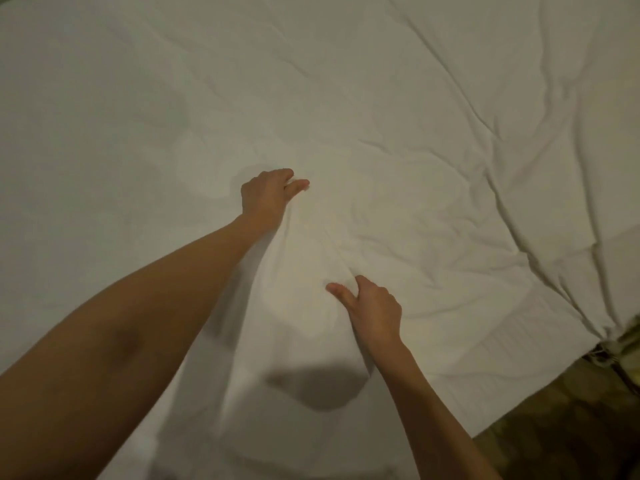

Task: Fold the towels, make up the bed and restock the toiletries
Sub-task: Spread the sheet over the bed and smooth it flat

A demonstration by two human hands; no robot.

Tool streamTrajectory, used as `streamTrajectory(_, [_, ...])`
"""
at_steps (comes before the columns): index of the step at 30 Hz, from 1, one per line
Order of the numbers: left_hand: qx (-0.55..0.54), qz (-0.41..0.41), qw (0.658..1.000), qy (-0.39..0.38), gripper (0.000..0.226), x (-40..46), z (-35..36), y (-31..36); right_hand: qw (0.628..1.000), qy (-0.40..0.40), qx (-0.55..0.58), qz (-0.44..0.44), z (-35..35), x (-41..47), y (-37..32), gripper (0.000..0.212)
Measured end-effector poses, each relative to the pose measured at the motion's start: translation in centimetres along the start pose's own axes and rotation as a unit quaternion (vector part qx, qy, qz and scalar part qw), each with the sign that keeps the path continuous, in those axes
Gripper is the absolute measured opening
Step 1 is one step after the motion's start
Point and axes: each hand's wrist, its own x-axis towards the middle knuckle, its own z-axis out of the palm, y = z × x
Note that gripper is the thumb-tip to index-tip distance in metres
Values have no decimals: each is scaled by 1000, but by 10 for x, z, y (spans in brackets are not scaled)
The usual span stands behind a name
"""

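Both hands, left hand point(265, 197) and right hand point(372, 311), are bunching the sheet point(433, 116); uneven tugging risks deepening creases at 2 o'clock.

Left hand point(265, 197) on the sheet point(398, 98) — farther out; right hand point(372, 311) nearer, rightward.

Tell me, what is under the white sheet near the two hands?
Nothing under the white sheet can be seen; it covers the whole bed. On top, the left hand and the right hand each grip a fold. A patterned floor shows beside it.
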Motion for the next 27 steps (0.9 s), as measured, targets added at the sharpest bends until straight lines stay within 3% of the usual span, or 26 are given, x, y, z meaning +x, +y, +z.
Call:
streamTrajectory(4, [103,21,991,87,27,-20,20,2,999,39,23,15,7,-3,0,56])
streamTrajectory(7, [153,141,967,145,37,-50,33,1,993,60,89,39,2,-27,18,47])
streamTrajectory(11, [146,392,908,34,40,-101,54,1,994,58,64,71,9,-76,60,53])
streamTrajectory(13, [149,448,881,-17,41,-115,58,6,993,57,53,92,15,-98,73,61])
streamTrajectory(18, [203,522,828,-19,49,-100,37,20,987,79,53,131,27,-130,99,62])
streamTrajectory(21, [246,548,799,-30,53,-91,11,20,985,97,21,140,29,-154,114,53])
streamTrajectory(27, [296,489,820,-29,52,-97,-42,1,974,201,79,69,32,-203,118,34])
